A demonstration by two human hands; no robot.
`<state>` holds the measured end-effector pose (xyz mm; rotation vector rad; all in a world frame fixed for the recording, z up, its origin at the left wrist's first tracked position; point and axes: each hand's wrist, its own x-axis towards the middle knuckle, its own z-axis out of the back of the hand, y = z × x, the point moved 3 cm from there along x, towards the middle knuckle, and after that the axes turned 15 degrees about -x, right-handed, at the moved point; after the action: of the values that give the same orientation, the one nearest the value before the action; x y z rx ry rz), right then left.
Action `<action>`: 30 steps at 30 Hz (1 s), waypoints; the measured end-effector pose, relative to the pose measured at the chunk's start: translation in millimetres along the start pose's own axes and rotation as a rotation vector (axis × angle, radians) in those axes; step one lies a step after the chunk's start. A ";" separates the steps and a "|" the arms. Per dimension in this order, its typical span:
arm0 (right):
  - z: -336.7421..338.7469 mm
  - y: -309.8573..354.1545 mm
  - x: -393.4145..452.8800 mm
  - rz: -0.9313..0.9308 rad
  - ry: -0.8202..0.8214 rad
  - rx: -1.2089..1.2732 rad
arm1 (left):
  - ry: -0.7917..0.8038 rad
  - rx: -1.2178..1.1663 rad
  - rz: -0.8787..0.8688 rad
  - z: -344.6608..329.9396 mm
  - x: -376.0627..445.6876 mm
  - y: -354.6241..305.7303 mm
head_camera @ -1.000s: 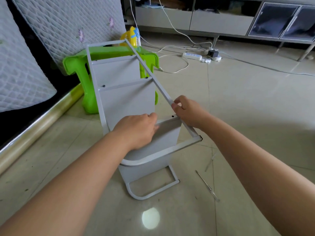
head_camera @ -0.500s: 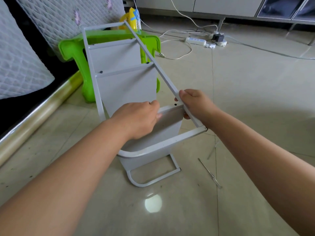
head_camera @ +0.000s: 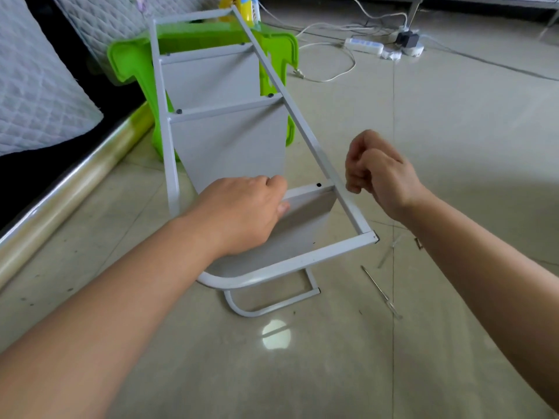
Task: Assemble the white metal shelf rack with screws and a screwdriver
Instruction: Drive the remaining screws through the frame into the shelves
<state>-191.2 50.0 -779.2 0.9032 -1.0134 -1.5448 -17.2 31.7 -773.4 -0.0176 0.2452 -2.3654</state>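
Fingers of the left hand (head_camera: 242, 213) gripped the white metal shelf rack's (head_camera: 223, 140) lowest panel; right hand (head_camera: 378, 173) hung curled, empty. Steadying the panel seemed wise before driving its screw.

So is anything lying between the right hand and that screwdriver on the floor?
Nothing visible: the right hand hangs beside the rack rail, and only bare floor lies between it and the screwdriver.

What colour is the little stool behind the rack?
Bright green; the stool shows best in the head view.
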 end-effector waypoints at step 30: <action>8.4 17.3 -3.4 0.641 -0.051 -0.772 | -0.215 -0.008 -0.231 -2.1 -5.7 1.7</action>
<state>-192.2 52.8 -759.9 -0.0151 -0.5621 -1.2336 -12.0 34.7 -775.5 -0.3174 0.1543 -2.5671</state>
